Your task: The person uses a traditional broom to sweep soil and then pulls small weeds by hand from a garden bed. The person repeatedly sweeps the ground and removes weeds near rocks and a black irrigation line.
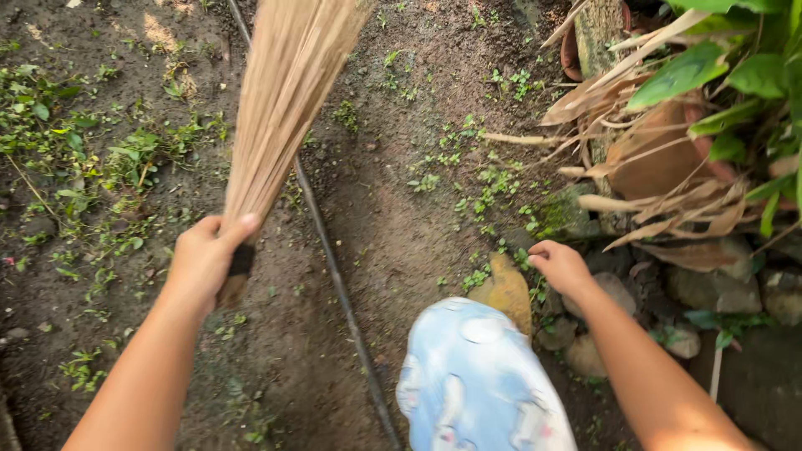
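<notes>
- A stick broom [280,108] is gripped at its bound end by the left hand [205,255]; the fingers are wrapped tight around it, and the bristles fan up and away over the dirt ground [384,217].
- The right hand [561,266] is held low, just above a yellow dry leaf [507,291]; its fingers are curled inward, but whether anything is pinched cannot be told.
- A thin dark hose [334,276] is laid across the ground between the two hands.
- A knee in light blue patterned cloth [476,380] is seen below the leaf.
- Stones [710,288] and dry palm leaves [668,167] are gathered at the right.
</notes>
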